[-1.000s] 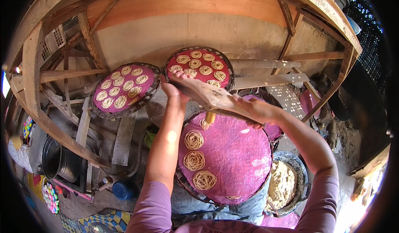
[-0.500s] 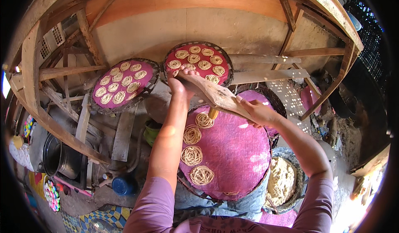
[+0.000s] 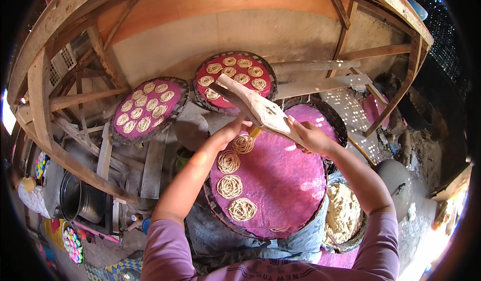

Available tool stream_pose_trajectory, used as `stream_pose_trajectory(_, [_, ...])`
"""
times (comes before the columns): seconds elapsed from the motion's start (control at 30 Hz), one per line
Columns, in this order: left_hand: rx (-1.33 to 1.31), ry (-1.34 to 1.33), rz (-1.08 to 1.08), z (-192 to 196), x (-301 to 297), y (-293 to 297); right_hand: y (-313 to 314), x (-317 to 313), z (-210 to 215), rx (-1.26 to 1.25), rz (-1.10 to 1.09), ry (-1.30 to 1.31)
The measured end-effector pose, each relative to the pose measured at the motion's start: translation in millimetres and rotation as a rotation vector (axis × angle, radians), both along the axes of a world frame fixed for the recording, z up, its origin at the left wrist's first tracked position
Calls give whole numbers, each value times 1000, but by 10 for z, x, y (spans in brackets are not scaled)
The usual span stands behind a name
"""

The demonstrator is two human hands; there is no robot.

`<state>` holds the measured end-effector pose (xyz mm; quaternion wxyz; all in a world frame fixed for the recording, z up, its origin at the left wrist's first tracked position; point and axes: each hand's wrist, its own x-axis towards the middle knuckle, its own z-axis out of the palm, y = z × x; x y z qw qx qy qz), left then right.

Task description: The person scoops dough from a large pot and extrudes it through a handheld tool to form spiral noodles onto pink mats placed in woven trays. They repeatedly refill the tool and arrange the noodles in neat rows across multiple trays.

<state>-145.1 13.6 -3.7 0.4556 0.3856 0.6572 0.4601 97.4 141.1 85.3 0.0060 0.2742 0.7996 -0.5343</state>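
Observation:
Above the near round tray, a wooden hand press (image 3: 268, 111) hangs at a slant, made of long pale boards with a yellowish cylinder (image 3: 255, 131) below. My right hand (image 3: 311, 138) grips its right end, thumb on top. My left hand (image 3: 231, 131) is closed at its underside beside the cylinder, fingers partly hidden. At the press's far left end, a dark board and a pale board stand apart. Beneath, the near tray (image 3: 280, 180) has a pink woven cover. Coiled noodle nests (image 3: 229, 186) form a curved row along its left side.
Two farther trays, one pink (image 3: 173, 105) and one red (image 3: 268, 73), hold several noodle nests. A tub of pale dough (image 3: 343, 213) stands right of the near tray. Another pink tray (image 3: 313, 118) lies partly under it. Wooden beams (image 3: 47, 95) frame the space; a dark pot (image 3: 90, 201) sits left.
My left hand has come down from the press's far left end to its underside by the cylinder. The boards at that end now show apart. My right hand keeps its grip.

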Motion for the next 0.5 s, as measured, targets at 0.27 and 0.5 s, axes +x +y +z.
stream_pose_trajectory(0.27, [-21,103,46,-157,-36,-78,72,-25,-55,33,-82,85])
stream_pose_trajectory(0.5, [186,1558,25,198,204,-438,52,186,96,-28,-101,136])
